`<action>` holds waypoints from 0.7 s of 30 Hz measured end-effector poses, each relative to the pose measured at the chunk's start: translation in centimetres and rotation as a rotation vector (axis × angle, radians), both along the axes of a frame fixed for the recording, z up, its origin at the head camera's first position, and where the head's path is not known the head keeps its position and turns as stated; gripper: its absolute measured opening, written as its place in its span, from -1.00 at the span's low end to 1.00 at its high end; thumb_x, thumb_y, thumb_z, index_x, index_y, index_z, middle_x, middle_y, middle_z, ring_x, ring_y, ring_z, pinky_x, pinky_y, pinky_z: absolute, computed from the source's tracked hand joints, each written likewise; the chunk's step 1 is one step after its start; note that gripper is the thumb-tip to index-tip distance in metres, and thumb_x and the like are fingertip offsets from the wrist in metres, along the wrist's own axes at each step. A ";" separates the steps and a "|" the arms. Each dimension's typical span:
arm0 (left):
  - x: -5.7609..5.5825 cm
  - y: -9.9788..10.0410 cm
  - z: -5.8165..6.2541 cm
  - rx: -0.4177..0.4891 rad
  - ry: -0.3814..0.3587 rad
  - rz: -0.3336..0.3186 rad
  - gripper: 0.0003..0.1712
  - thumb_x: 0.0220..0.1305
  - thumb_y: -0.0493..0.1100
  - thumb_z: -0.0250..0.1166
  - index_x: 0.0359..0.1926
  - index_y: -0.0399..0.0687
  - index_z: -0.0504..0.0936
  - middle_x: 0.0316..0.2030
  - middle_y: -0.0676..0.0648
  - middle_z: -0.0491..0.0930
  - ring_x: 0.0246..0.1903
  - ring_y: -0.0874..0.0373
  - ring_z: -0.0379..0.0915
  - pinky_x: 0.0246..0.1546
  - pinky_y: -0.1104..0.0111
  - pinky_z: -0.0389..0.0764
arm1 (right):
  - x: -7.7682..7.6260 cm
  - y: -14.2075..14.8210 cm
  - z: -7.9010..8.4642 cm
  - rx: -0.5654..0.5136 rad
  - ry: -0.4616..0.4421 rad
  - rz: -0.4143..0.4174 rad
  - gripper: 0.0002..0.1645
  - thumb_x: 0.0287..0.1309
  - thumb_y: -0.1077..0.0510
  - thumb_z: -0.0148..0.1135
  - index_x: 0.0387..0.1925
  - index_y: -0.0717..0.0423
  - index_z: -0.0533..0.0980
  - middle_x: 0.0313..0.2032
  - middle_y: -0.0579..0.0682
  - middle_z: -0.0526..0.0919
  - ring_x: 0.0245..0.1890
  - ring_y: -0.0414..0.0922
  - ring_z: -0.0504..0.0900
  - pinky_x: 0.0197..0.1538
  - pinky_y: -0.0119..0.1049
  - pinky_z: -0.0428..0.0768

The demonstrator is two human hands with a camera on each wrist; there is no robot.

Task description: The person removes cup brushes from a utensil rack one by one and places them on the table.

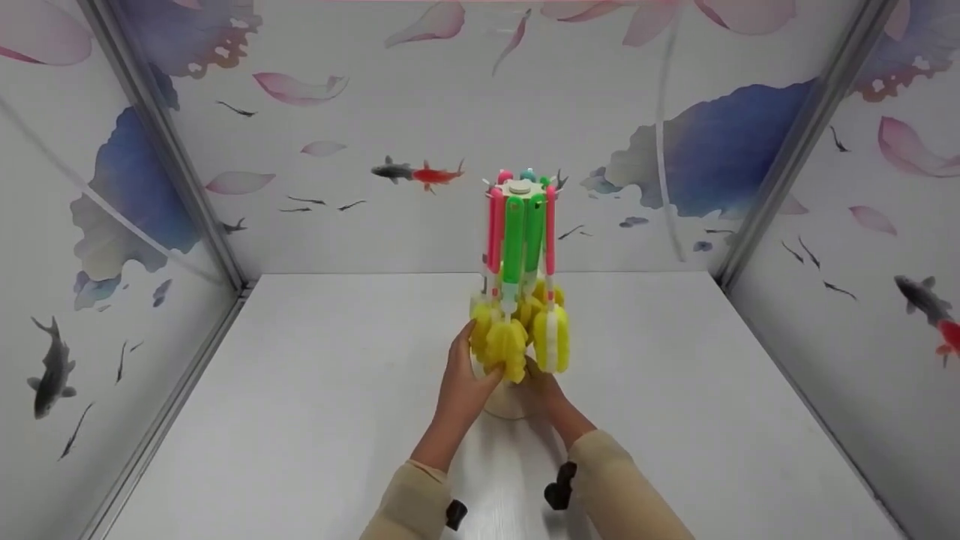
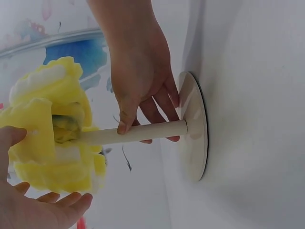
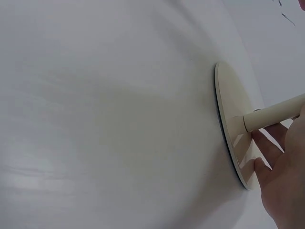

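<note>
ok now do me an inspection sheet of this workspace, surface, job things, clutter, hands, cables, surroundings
Surface: white table, smooth-looking, with soft shadows
Job's things: pale stand with a round base and a pole; pink and green handles ring its top, yellow sponge heads below; whether the base sits flat is hard to tell
Clutter: nothing seen
Hands: left hand touches the sponge heads; right hand holds the pole below them
Cables: nothing seen
Surroundings: walls printed with fish, petals and blue shapes
</note>
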State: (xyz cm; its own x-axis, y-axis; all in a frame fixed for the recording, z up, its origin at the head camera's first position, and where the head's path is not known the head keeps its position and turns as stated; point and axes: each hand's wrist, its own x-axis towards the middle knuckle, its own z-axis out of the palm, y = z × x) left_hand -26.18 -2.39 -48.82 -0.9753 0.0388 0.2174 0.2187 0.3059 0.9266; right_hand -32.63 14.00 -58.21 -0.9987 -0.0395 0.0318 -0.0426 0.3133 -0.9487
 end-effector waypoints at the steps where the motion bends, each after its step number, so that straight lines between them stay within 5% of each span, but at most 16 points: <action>1: 0.2 0.1 -0.1 -0.001 -0.004 -0.001 -0.06 0.23 -0.11 0.37 0.49 0.00 0.03 0.45 -0.11 0.06 0.42 -0.01 0.01 0.38 0.07 0.10 | 0.3 0.2 -0.1 0.029 0.002 0.003 -0.30 0.44 -0.23 -0.10 0.29 0.23 0.29 0.19 0.12 0.41 0.16 -0.02 0.33 0.31 0.01 0.24; 8: 1.0 0.4 -0.2 0.033 0.001 0.016 -0.13 0.23 -0.12 0.37 0.45 -0.04 0.10 0.43 -0.14 0.11 0.40 -0.08 0.06 0.36 0.02 0.15 | 1.4 0.7 -0.4 0.082 0.044 0.034 -0.24 0.32 -0.41 -0.11 0.27 0.02 0.31 0.17 0.00 0.38 0.16 -0.06 0.31 0.33 0.04 0.21; 13: 1.6 0.4 -0.4 0.087 -0.027 0.021 -0.15 0.23 -0.07 0.37 0.43 -0.02 0.13 0.42 -0.17 0.12 0.38 -0.16 0.09 0.32 -0.03 0.20 | 2.0 0.6 -0.6 0.127 0.041 0.025 -0.40 0.41 -0.28 -0.11 0.25 -0.03 0.36 0.19 -0.03 0.42 0.17 -0.07 0.34 0.32 0.07 0.23; 21: 1.9 0.8 -1.1 0.166 -0.059 0.043 -0.17 0.22 -0.05 0.35 0.41 -0.04 0.15 0.43 -0.20 0.08 0.39 -0.19 0.03 0.29 -0.13 0.20 | 2.5 0.5 -0.5 0.177 0.010 0.004 -0.37 0.49 -0.17 -0.18 0.38 0.10 0.28 0.28 0.20 0.39 0.27 0.12 0.34 0.31 0.11 0.27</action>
State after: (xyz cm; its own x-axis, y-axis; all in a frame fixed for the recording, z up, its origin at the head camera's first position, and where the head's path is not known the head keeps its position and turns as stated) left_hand -24.26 -1.64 -49.91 -0.9865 -0.0350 0.1597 0.1525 0.1560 0.9759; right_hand -30.16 14.49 -58.73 -0.9982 -0.0490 0.0335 -0.0528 0.4756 -0.8781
